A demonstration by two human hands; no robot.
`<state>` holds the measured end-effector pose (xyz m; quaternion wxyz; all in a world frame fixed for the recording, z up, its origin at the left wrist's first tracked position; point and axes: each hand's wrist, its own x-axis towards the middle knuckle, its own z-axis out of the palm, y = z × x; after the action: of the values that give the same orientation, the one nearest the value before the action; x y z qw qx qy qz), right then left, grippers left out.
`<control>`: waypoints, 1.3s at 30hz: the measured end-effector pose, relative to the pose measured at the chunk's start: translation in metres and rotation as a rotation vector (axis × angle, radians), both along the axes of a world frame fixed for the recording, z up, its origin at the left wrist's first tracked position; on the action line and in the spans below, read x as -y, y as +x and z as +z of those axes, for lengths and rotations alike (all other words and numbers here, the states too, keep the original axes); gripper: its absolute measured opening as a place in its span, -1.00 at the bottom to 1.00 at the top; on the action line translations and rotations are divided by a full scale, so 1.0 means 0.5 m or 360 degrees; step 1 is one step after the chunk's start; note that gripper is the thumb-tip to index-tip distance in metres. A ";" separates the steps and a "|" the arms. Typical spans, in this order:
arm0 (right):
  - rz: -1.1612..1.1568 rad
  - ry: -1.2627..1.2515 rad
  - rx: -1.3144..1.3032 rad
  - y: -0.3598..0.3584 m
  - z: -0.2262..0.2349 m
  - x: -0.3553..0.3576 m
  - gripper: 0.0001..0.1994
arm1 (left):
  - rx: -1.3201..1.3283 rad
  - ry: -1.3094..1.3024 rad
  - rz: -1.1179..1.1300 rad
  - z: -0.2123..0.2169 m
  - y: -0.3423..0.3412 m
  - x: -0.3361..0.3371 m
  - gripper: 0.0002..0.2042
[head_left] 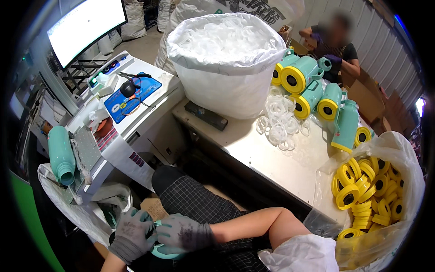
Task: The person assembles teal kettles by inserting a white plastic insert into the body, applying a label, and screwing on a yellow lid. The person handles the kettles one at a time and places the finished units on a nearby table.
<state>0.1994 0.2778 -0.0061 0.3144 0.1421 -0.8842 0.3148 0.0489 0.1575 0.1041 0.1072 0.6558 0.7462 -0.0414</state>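
Over my lap, my left hand (132,232) and my right hand (180,233), both in grey gloves, are close together with fingers curled round a teal plastic piece (168,254). A rounded edge of it shows below my right hand; the gloves hide most of the rest, so its full shape is not visible. Left of my hands, an open-mouthed teal bottle body (61,152) lies tilted at the machine's side. A white sack (108,197) with teal bits in it hangs open just beyond my left hand.
A white bench (253,156) bears a sack of translucent rings (226,86), loose rings (281,115), a dark bar (206,115) and several teal jugs with yellow bases (312,93). Yellow rings fill a clear bag (331,181) at right. Another person (337,45) works behind. A screen (88,29) stands far left.
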 end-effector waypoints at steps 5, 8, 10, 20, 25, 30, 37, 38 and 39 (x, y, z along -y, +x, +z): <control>0.0012 -0.0042 -0.0008 0.004 0.018 -0.010 -0.72 | 0.0109 0.0029 0.0198 -0.008 0.007 0.002 -0.76; 0.0005 -0.0038 -0.0117 0.001 0.013 -0.005 -0.73 | 0.0039 0.0137 0.0241 0.009 0.032 -0.004 -0.78; 0.0061 -0.0061 -0.0105 0.002 0.010 -0.006 -0.73 | -0.0015 0.0154 0.0225 0.005 0.033 -0.001 -0.78; 0.0232 -0.0375 -0.0138 0.085 -0.097 -0.037 -0.53 | 0.0660 0.0522 0.0533 -0.022 0.092 -0.018 -0.81; 0.0064 -0.0692 0.0219 0.159 -0.077 -0.080 -0.37 | 0.0977 0.0769 0.0237 -0.110 0.109 -0.045 -0.72; -0.0139 -0.0413 0.0311 0.188 -0.083 -0.092 -0.37 | 0.0964 0.0977 -0.0041 -0.119 0.118 -0.073 -0.61; -0.0027 -0.0510 0.0470 0.161 -0.070 -0.099 -0.34 | 0.0741 0.0919 0.0091 -0.096 0.113 -0.048 -0.66; -0.0032 -0.0495 0.0428 0.155 -0.070 -0.100 -0.33 | 0.0847 0.0949 0.0160 -0.101 0.103 -0.043 -0.67; -0.0042 -0.0488 0.0393 0.151 -0.072 -0.100 -0.33 | 0.0962 0.0968 0.0230 -0.110 0.090 -0.034 -0.67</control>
<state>0.2747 0.3279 -0.0421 0.2255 0.0411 -0.8595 0.4568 0.0938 0.1745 0.0492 0.1254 0.5863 0.7035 0.3816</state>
